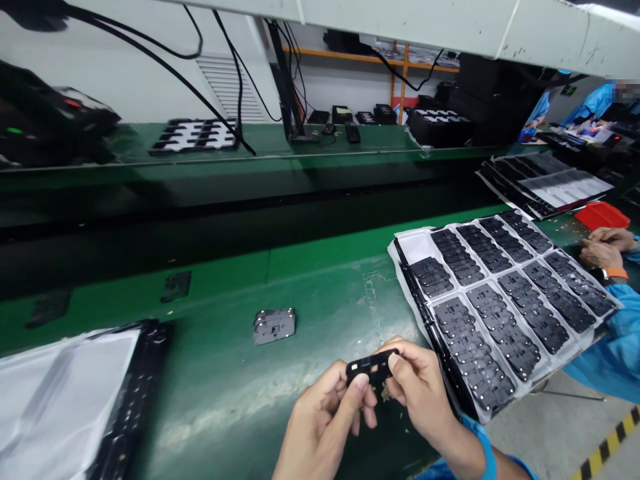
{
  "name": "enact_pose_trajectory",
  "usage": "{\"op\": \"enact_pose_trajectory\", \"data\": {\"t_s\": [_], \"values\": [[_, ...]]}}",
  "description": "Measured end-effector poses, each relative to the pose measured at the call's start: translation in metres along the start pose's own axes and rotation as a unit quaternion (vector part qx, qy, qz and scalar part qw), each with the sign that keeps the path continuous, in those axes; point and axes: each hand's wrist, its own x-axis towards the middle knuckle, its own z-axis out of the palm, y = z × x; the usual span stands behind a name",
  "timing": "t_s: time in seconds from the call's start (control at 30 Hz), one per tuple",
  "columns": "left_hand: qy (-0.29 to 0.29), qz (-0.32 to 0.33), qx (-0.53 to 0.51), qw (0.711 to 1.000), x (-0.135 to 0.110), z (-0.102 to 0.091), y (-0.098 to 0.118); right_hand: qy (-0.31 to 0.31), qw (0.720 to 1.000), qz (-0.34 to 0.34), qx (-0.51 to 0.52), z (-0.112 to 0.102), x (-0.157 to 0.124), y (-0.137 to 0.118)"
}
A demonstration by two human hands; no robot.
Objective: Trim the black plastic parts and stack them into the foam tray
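Between my two hands, a small black plastic part (373,366) with cut-out holes is held tilted above the green bench. My left hand (333,413) pinches its left end between thumb and fingers. At its right end, my right hand (417,383) grips it with the thumb on top. A similar dark flat part (275,325) lies alone on the bench, ahead and to the left of my hands. To the right sits a white-lined tray (415,247) whose compartments hold rows of overlapping black parts (460,257).
Stacked trays (65,393) with a white lining occupy the lower left. Two dark parts, one of them a dark plate (176,286), lie on the belt strip. More trays (555,180) and a red container (603,215) stand back right, near another person's hands (607,247).
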Motion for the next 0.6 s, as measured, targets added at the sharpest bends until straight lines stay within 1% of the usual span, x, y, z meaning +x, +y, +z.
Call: {"op": "enact_pose_trajectory", "data": {"t_s": [0.17, 0.3, 0.47, 0.53, 0.6], "values": [[-0.011, -0.028, -0.013, 0.999, 0.001, 0.001, 0.008, -0.005, 1.0, 0.009, -0.015, -0.003, -0.001, 0.001], [-0.009, -0.037, -0.027, 0.999, 0.002, 0.0, 0.012, -0.005, 0.999, -0.017, -0.042, -0.005, -0.002, -0.001], [-0.008, -0.039, -0.033, 0.999, 0.004, -0.001, 0.009, -0.046, 0.997, -0.006, -0.053, -0.009, -0.003, -0.001], [-0.006, -0.039, -0.035, 0.999, 0.004, -0.002, 0.008, -0.066, 0.994, -0.003, -0.089, -0.013, -0.003, 0.001], [0.001, -0.033, -0.035, 0.999, 0.004, -0.006, 0.008, -0.06, 0.981, -0.023, -0.185, -0.017, -0.004, 0.003]]}}
